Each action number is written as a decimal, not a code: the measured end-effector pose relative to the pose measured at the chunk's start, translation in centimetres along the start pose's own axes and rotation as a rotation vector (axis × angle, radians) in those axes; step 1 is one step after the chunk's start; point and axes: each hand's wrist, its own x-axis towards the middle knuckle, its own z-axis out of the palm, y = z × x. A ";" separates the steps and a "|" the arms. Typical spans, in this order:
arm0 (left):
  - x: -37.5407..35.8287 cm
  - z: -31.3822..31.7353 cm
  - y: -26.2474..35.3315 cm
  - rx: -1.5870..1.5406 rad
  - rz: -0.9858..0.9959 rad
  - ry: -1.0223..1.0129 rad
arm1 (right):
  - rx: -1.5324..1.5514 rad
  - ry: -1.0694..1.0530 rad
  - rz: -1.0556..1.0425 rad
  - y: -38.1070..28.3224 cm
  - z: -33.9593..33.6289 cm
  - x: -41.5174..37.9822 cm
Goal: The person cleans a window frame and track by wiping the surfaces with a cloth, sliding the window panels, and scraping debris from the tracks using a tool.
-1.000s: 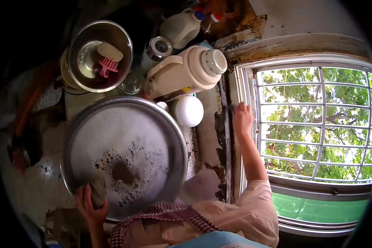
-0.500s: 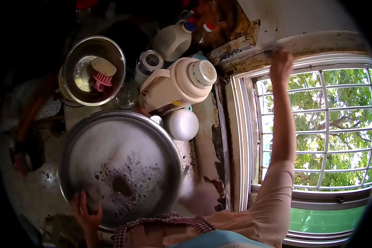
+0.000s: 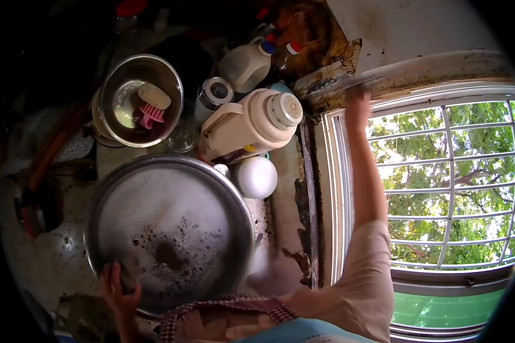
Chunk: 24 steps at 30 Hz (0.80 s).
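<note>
Right hand (image 3: 358, 104), grip unclear, has shifted toward eight o'clock. Left hand (image 3: 120, 290) grips a dim grey pad (image 3: 130, 271) at seven in the round metal basin (image 3: 245, 214).

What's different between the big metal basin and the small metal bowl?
The basin is much wider than the bowl. The basin holds pale suds with dark patches, while the bowl holds a pink brush and a pale, rounded thing. The left hand is at the basin; neither hand is at the bowl. Both are round.

the right hand (image 3: 358, 107) has moved up along the window frame (image 3: 336, 188), now near its upper left corner.
</note>
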 end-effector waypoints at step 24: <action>0.5 -0.4 -0.2 -0.132 0.017 0.023 | -0.026 -0.176 -0.183 -4.9 5.2 -2.0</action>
